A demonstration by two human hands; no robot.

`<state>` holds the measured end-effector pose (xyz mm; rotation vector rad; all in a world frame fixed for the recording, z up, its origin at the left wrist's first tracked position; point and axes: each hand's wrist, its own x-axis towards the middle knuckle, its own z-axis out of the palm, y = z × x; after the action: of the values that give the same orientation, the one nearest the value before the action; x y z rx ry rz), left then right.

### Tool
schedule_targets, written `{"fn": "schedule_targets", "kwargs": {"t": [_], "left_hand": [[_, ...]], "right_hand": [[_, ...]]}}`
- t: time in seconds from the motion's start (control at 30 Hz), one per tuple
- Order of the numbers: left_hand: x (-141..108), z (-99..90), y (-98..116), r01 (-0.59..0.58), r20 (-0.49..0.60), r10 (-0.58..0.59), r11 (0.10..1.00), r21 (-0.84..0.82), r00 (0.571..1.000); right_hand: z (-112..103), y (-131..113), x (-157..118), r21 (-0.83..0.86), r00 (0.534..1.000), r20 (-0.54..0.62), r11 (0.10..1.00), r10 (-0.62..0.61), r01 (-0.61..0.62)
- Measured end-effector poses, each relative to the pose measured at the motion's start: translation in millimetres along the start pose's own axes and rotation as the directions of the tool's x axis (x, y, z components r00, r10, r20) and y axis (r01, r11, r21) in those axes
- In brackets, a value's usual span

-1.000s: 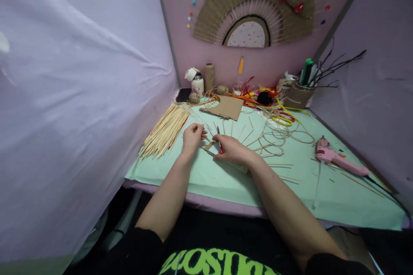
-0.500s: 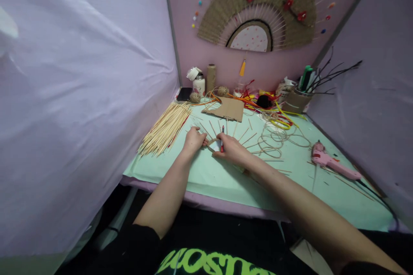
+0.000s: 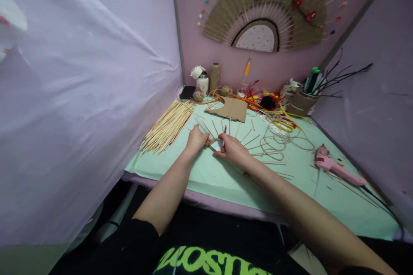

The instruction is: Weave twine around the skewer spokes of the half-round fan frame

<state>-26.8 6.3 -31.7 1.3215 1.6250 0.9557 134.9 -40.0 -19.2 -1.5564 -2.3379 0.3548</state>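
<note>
My right hand (image 3: 232, 149) is closed around a red pen (image 3: 223, 139), which stands nearly upright between the fingers. Under its fingers lies a small half-round cardboard piece (image 3: 213, 148) with a pale middle, partly covered. Thin wooden sticks (image 3: 252, 139) fan outward from this piece across the table. At the piece's left end, my left hand (image 3: 197, 138) has its fingertips pinched together. Whatever those fingertips hold is too small and covered to make out. A few thin sticks (image 3: 201, 125) lie just beyond the left hand.
A pile of bamboo sticks (image 3: 167, 126) lies at left. Behind are cut cardboard (image 3: 232, 109), a white bottle (image 3: 202, 84) and a phone (image 3: 187, 92). Loose twine (image 3: 274, 139) and a pink glue gun (image 3: 338, 167) are on the right. A decorated fan (image 3: 222, 19) hangs on the wall.
The view has shifted slightly, so most things appear a little farther right. My left fingers have drawn together at the piece's left end. My right hand still holds the pen.
</note>
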Motion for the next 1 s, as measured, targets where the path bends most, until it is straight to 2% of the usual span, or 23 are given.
{"fn": "schedule_targets", "kwargs": {"t": [0.2,0.73,0.87,0.93,1.0], "left_hand": [[-1.0,0.2,3.2,0.020,0.022,-0.019,0.999,-0.049,1.000],[-0.4,2.3,2.8,0.008,-0.004,-0.008,1.000,-0.001,1.000],[0.6,2.4,2.8,0.038,0.009,-0.038,0.999,-0.001,0.999],[0.1,1.8,3.9,0.046,0.022,-0.046,0.999,0.015,0.999],[-0.5,1.2,5.1,0.045,0.031,-0.046,0.998,0.042,0.998]], "right_hand": [[0.1,-0.4,-0.5,-0.011,1.000,-0.005,1.000,-0.001,0.001],[-1.3,-3.5,-1.5,-0.007,1.000,-0.010,1.000,0.002,-0.002],[-3.7,1.5,0.5,0.044,0.999,0.044,0.999,-0.009,0.007],[-9.5,4.9,4.8,0.091,0.995,0.096,0.996,-0.015,0.006],[-17.5,8.2,12.8,0.162,0.995,0.099,0.987,-0.022,0.006]]}}
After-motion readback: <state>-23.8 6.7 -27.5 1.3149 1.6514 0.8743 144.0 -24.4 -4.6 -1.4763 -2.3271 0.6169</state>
